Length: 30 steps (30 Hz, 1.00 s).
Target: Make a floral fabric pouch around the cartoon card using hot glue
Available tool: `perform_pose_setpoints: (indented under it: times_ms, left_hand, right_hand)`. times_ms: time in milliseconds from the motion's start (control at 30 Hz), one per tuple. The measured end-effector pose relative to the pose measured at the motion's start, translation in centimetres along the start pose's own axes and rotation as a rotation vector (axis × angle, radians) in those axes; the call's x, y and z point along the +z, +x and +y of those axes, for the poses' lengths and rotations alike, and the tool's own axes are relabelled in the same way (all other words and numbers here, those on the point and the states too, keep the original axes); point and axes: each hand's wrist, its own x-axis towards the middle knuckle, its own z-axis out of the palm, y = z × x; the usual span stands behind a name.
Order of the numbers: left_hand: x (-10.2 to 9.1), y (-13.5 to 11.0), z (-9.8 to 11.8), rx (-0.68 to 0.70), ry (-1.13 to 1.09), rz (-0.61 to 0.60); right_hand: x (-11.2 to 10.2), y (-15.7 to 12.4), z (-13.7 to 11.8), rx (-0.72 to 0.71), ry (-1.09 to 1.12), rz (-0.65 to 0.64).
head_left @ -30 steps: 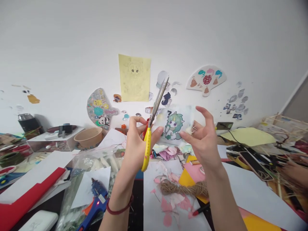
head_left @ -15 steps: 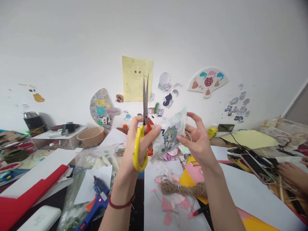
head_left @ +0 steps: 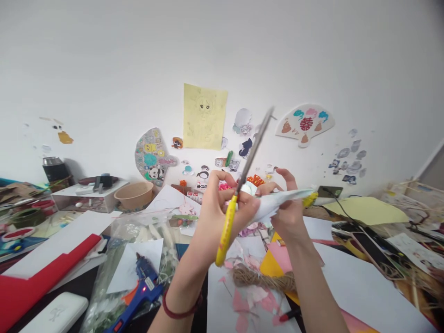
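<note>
My left hand (head_left: 222, 208) holds yellow-handled scissors (head_left: 227, 231), blades pointing up and to the right. Its thumb also presses on a thin, pale, pouch-like piece (head_left: 280, 202), now tilted almost edge-on. My right hand (head_left: 289, 215) grips the same piece from below and the right, with one finger raised. The cartoon print on its face is turned out of sight. Below both hands lie pink paper scraps (head_left: 243, 303) and a bundle of brown twine (head_left: 258, 279).
A blue glue gun (head_left: 144, 282) with a lit red light lies on the left by a plastic bag (head_left: 118, 240). A brown bowl (head_left: 133, 195) and a dark thermos (head_left: 54, 173) stand behind. A phone (head_left: 376, 254) and white paper (head_left: 364, 282) are at right.
The pale pouch has tipped from facing me to nearly edge-on. Both hands have shifted right, and the scissors now lean right. At the far right, the other person's hand has largely left view.
</note>
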Motion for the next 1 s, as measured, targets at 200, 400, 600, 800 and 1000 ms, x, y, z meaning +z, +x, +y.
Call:
perform_pose_setpoints:
  times_ms: [200,400,600,800,1000]
  left_hand:
    - [1.2,-1.0,0.6,-0.056,0.046,-0.082]
    - [1.2,-0.8,0.2,0.014,0.032,0.03]
    - [-0.6,1.0,-1.3,0.118,0.152,0.232]
    - [-2.6,1.9,-2.4,0.145,0.461,0.439]
    - [-4.5,1.2,0.3,0.109,1.166,0.594]
  right_hand:
    - [0.7,0.0,-0.2,-0.006,0.041,0.044]
    - [-0.6,0.0,-0.2,0.051,0.017,0.004]
    - [-1.1,-0.2,-0.6,0.364,0.052,-0.113]
    - [-0.8,0.1,-0.6,0.384,-0.052,-0.058]
    - [-1.2,-0.1,-2.2,0.213,-0.158,0.049]
